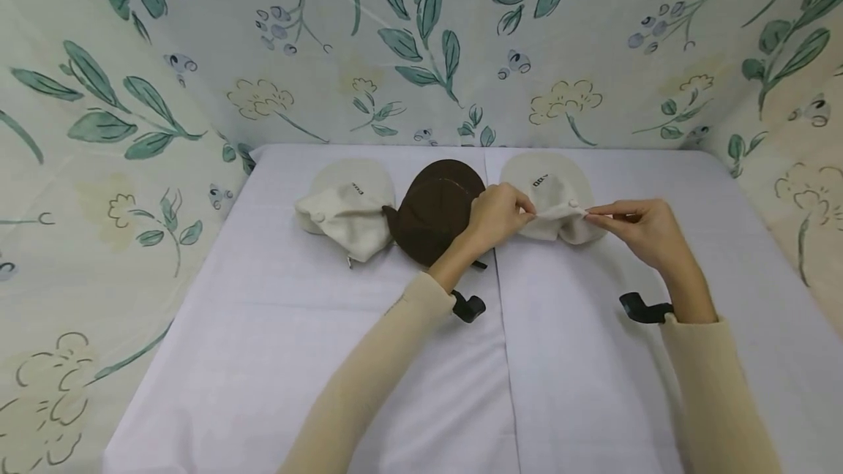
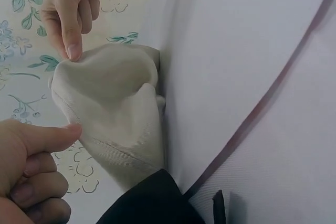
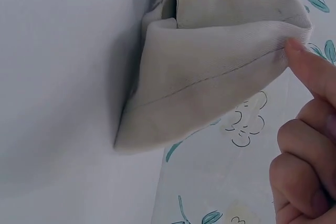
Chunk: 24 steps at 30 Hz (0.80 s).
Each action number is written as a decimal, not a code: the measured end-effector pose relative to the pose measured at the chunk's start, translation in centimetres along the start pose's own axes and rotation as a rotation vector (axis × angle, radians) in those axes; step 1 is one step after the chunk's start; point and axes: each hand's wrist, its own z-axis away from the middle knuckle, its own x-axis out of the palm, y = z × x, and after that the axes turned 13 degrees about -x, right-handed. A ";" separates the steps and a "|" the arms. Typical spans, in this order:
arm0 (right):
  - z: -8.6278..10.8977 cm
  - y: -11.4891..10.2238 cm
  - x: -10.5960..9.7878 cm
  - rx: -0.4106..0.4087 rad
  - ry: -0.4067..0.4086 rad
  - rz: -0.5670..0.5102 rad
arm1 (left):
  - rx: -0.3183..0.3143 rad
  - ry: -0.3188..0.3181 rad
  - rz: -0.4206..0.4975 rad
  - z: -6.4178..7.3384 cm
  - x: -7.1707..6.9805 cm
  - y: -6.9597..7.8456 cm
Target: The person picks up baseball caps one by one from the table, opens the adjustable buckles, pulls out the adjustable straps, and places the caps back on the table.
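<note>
A cream cap with small dark lettering lies at the back of the table, right of the middle. My left hand pinches the left side of its crown between thumb and fingers. On the opposite side my right hand pinches the fabric near the top button. The left wrist view shows the cap's crown stretched between both hands, its cloth sagging in folds. In the right wrist view a seam runs along the cap toward my right fingertips.
Left of the held cap is a dark brown cap, partly behind my left hand. Beside it lies another cream cap with a crumpled crown. All rest on a white-covered table with a seam down it. Leaf-patterned cloth hangs behind.
</note>
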 end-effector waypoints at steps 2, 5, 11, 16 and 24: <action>0.2 -0.1 0.0 0.004 0.017 -0.006 | 0.006 -0.001 0.002 0.3 -0.1 0.1; 0.5 -0.5 -0.2 0.007 0.032 -0.013 | 0.002 -0.006 0.007 0.7 -0.5 0.3; 1.1 -0.6 -0.3 -0.041 0.030 -0.043 | -0.002 -0.018 0.019 1.7 -0.7 0.3; 2.0 -0.3 -0.6 -0.076 -0.012 -0.085 | 0.020 -0.052 0.051 2.5 -0.7 0.1; 3.2 -1.8 -3.5 0.082 -0.115 0.041 | 0.122 -0.084 0.056 4.0 -4.2 -1.0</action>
